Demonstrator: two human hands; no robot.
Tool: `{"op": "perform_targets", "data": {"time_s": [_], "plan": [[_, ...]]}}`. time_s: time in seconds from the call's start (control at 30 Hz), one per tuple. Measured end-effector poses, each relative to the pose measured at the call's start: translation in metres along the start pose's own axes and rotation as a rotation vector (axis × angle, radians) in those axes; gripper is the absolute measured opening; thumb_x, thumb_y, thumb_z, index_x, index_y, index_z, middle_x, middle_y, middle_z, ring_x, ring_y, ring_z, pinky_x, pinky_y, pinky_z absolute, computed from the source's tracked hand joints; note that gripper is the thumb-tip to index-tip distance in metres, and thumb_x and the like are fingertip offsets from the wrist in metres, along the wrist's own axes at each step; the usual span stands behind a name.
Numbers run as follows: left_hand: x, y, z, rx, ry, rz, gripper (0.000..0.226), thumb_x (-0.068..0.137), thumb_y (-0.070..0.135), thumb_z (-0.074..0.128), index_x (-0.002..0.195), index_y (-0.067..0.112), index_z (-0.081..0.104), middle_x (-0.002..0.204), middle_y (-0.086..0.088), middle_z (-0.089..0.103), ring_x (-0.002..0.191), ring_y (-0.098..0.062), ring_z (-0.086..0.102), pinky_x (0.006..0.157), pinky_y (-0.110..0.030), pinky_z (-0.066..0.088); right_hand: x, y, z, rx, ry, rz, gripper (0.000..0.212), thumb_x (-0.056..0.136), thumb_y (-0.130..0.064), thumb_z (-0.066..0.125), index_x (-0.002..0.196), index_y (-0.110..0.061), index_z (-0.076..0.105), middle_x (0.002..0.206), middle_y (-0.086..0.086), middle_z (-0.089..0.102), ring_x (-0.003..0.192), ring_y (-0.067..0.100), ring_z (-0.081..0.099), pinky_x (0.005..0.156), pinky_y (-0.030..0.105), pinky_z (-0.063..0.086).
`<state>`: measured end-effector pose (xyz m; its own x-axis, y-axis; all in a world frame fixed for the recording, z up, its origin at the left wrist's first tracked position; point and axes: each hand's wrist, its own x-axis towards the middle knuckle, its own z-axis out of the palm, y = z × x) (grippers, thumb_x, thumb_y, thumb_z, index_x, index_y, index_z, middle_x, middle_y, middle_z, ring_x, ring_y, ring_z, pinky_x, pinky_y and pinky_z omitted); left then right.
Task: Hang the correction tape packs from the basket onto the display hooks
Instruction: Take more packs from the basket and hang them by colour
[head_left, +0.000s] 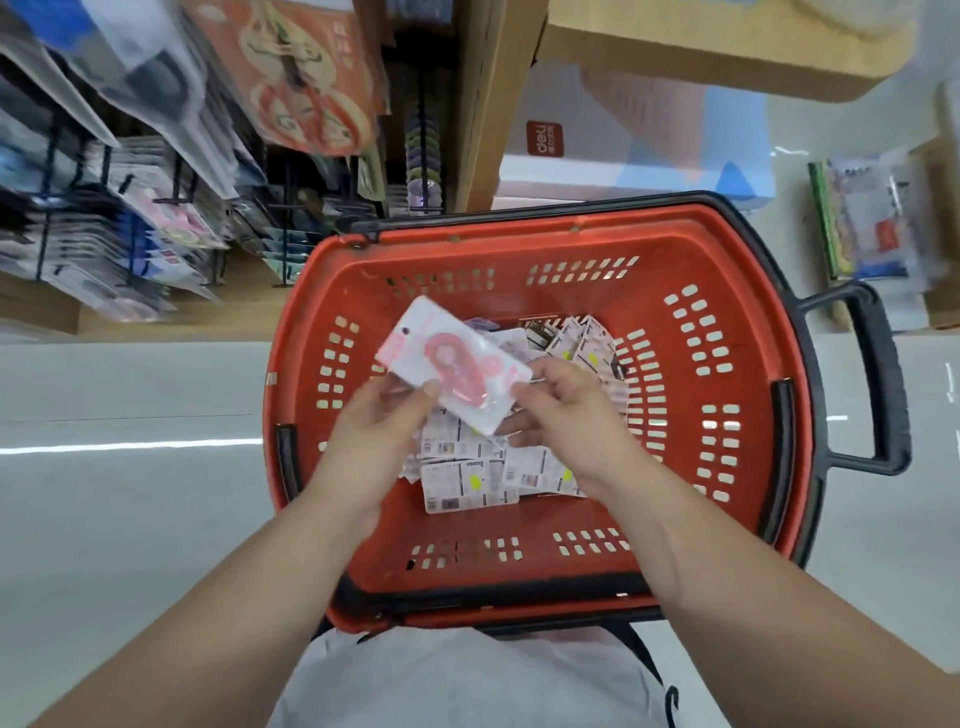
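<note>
Both hands are holding one pink correction tape pack (457, 364) above the red basket (519, 244). The left hand (384, 415) is pinching the pack's near-left edge, thumb on top. The right hand (563, 410) is gripping its near-right end, fingers curled beneath. Neither hand is released.

The pack's long axis is running from far-left to near-right, and the hang hole (407, 328) is lying at the far-left end, clear of both hands. The display hooks (174, 200) are standing far and to the left of the basket, well apart from the pack. The left hand is the nearer one to them.

Judgement: the hole end is facing the hooks, so the coming move is calling for a carry leftward and away with little turning.

On the basket floor, other packs (467, 467) are lying loose, mostly printed backs up.
</note>
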<state>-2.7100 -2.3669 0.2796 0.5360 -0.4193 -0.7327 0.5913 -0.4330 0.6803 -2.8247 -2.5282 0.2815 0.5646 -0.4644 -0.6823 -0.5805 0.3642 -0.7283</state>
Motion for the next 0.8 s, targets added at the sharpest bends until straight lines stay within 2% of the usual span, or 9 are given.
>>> {"op": "perform_targets", "data": {"time_s": [0.1,0.17,0.23,0.33,0.47,0.53,0.67,0.73,0.8], "plan": [[0.017,-0.01,0.01,-0.205,0.091,-0.036,0.041,0.085,0.033,0.084,0.122,0.022,0.07,0.116,-0.006,0.078,0.107,-0.027,0.075,0.095,-0.047,0.059,0.004,0.015,0.005,-0.112,-0.153,0.036,0.013,0.104,-0.004,0.053,0.1,-0.011,0.063,0.078,0.008,0.073,0.066,0.018,0.071,0.059,0.027,0.055],[0.03,-0.009,0.01,-0.116,0.241,0.0,0.054,0.08,0.019,0.089,0.126,0.02,0.063,0.119,-0.007,0.074,0.098,-0.017,0.073,0.086,-0.034,0.059,0.009,0.023,-0.003,-0.174,-0.13,0.035,0.019,0.103,-0.003,0.052,0.098,-0.016,0.065,0.074,0.007,0.07,0.063,0.015,0.067,0.059,0.024,0.054],[0.04,-0.008,0.008,0.066,0.248,0.075,0.066,0.079,0.01,0.091,0.133,0.026,0.057,0.112,-0.002,0.071,0.086,-0.001,0.069,0.07,-0.018,0.053,0.017,0.029,-0.016,-0.225,-0.066,0.032,0.016,0.102,-0.002,0.051,0.101,-0.01,0.066,0.076,0.008,0.067,0.062,0.013,0.063,0.061,0.025,0.052],[0.05,-0.007,0.002,0.484,0.033,0.23,0.061,0.073,0.012,0.094,0.124,0.031,0.067,0.096,0.013,0.069,0.078,0.01,0.066,0.064,-0.007,0.047,0.028,0.033,-0.035,-0.276,-0.051,0.05,0.014,0.102,-0.003,0.053,0.097,-0.009,0.065,0.079,0.009,0.061,0.064,0.012,0.057,0.066,0.03,0.051],[0.063,0.001,0.002,0.953,-0.026,0.281,0.065,0.061,0.046,0.099,0.114,0.021,0.069,0.109,0.007,0.062,0.1,-0.014,0.059,0.08,-0.031,0.046,0.041,0.025,-0.052,-0.462,-0.051,0.038,0.027,0.102,-0.013,0.056,0.076,-0.009,0.05,0.065,-0.002,0.047,0.06,0.013,0.044,0.06,0.031,0.038],[0.066,0.002,0.008,0.982,-0.115,0.283,0.074,0.062,0.046,0.099,0.123,0.023,0.064,0.116,0.007,0.062,0.108,-0.017,0.059,0.09,-0.035,0.049,0.046,0.019,-0.053,-0.52,-0.095,0.018,0.035,0.103,-0.014,0.056,0.07,-0.014,0.044,0.065,-0.001,0.041,0.06,0.013,0.037,0.056,0.029,0.032],[0.071,-0.007,0.018,0.957,-0.34,0.267,0.058,0.066,0.037,0.096,0.115,0.028,0.067,0.109,0.013,0.069,0.119,-0.024,0.061,0.097,-0.036,0.049,0.056,0.014,-0.051,-0.449,-0.141,0.018,0.04,0.104,-0.015,0.056,0.067,-0.019,0.043,0.063,-0.002,0.035,0.052,0.01,0.03,0.045,0.023,0.027],[0.074,-0.012,0.021,0.896,-0.256,0.263,0.066,0.065,0.034,0.098,0.123,0.026,0.068,0.112,0.01,0.069,0.118,-0.024,0.062,0.094,-0.032,0.05,0.06,0.015,-0.049,-0.426,-0.111,0.009,0.034,0.105,-0.014,0.054,0.072,-0.016,0.045,0.062,-0.003,0.034,0.046,0.004,0.028,0.041,0.018,0.026],[0.072,-0.013,0.025,0.637,-0.067,0.199,0.081,0.065,0.023,0.1,0.134,0.027,0.06,0.116,0.012,0.066,0.108,-0.011,0.064,0.085,-0.022,0.05,0.062,0.019,-0.048,-0.292,-0.015,0.017,0.03,0.106,-0.011,0.051,0.076,-0.015,0.05,0.064,-0.002,0.045,0.047,0.002,0.039,0.043,0.016,0.034]]}}
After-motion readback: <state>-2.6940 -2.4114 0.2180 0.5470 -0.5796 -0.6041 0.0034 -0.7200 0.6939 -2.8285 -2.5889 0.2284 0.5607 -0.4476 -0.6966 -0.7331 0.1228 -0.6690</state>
